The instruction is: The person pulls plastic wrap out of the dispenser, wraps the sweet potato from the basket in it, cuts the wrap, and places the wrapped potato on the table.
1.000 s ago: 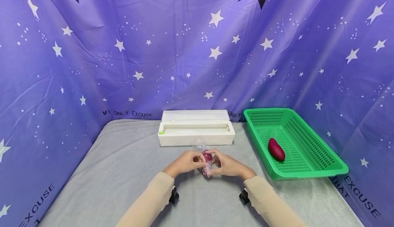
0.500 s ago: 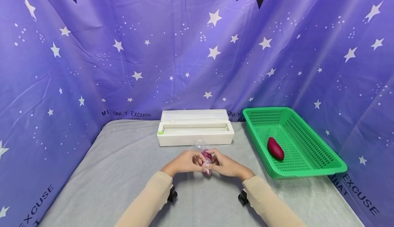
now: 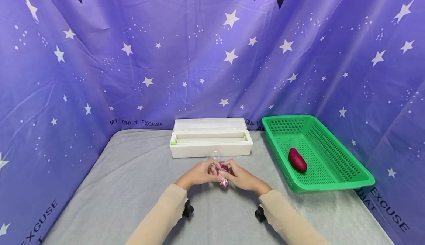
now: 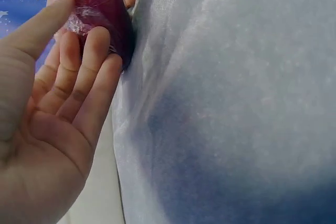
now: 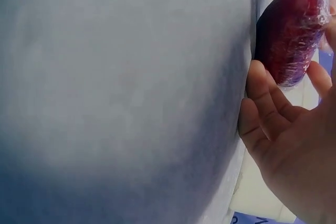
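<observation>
In the middle of the table, both hands are on a dark red oblong sweet potato [image 3: 224, 182] wrapped in clear cling film. My left hand [image 3: 201, 172] pinches it from the left; in the left wrist view its thumb lies on the shiny film and its fingertips [image 4: 98, 38] curl at the near end. From the right, my right hand [image 3: 244, 176] holds it between thumb and fingers, the thumb lying across the front. The right wrist view shows wrinkled film on the sweet potato [image 5: 289, 38], low against the cloth. Loose clear film sticks up behind the fingers.
Behind the hands stands a long white cling film dispenser [image 3: 211, 150], its translucent lid [image 3: 210, 123] raised. On the right, a green plastic basket [image 3: 335, 187] holds a second, dark red sweet potato [image 3: 297, 160]. Grey cloth [image 3: 132, 186] covers the table; a starry purple curtain surrounds it.
The right thumb has shifted up and across the front of the wrapped sweet potato. The left fingers have lifted slightly. The basket and dispenser stay put.
</observation>
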{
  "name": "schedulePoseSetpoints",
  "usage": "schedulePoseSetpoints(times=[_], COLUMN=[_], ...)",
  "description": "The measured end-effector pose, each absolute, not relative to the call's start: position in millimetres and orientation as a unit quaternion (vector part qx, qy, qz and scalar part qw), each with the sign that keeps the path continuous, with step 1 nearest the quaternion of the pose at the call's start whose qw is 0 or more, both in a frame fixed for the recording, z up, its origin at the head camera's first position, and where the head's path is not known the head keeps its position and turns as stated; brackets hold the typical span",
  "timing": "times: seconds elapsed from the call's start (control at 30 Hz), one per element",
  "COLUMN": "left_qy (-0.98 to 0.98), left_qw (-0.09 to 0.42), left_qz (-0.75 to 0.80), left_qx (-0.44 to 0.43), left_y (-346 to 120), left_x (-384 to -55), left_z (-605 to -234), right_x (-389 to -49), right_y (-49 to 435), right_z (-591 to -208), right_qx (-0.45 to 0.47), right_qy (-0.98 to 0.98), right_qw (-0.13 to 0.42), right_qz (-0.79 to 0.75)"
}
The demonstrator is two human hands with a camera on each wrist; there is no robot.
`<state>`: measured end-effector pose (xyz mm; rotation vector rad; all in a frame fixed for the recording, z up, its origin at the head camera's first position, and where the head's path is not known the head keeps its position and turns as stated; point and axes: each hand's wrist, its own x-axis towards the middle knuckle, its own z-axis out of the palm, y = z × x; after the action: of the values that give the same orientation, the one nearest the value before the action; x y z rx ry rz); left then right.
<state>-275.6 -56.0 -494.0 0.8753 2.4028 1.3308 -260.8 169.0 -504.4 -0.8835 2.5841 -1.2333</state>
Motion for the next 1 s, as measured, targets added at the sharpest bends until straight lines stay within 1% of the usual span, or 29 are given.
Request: schedulePoseSetpoints(times=[0.17, 0.2, 0.3, 0.43, 0.6, 0.83, 1.0], left_qy=[0.832, 0.831, 0.831, 0.835, 0.828, 0.804, 0.790], left_qw=[0.133, 0.134, 0.130, 0.126, 0.138, 0.177, 0.193], left_qz=[0.449, 0.451, 0.452, 0.447, 0.463, 0.509, 0.531], left_qx=[0.298, 0.296, 0.298, 0.295, 0.286, 0.251, 0.239], left_y=[-53.3, -53.1, -53.8, -54.0, -52.1, -49.6, -48.1], left_x=[-274.1, -273.8, -274.5, -275.5, -275.5, -274.2, -273.2], left_z=[-496.7, -497.4, -499.0, -496.8, -495.9, -495.0, -492.0], right_x=[-262.6, -263.0, -262.5, -262.2, -262.3, -260.2, -259.1], right_y=[165.6, 165.5, 165.6, 166.5, 168.7, 164.6, 159.6], right_z=[-508.1, -508.7, -506.9, -502.7, -502.2, -503.7, -504.2], right_qx=[-0.264, -0.261, -0.249, -0.244, -0.256, -0.246, -0.225], right_qy=[0.863, 0.863, 0.864, 0.854, 0.841, 0.846, 0.861], right_qw=[0.049, 0.052, 0.067, 0.101, 0.122, 0.105, 0.073], right_qz=[-0.428, -0.430, -0.433, -0.448, -0.461, -0.462, -0.451])
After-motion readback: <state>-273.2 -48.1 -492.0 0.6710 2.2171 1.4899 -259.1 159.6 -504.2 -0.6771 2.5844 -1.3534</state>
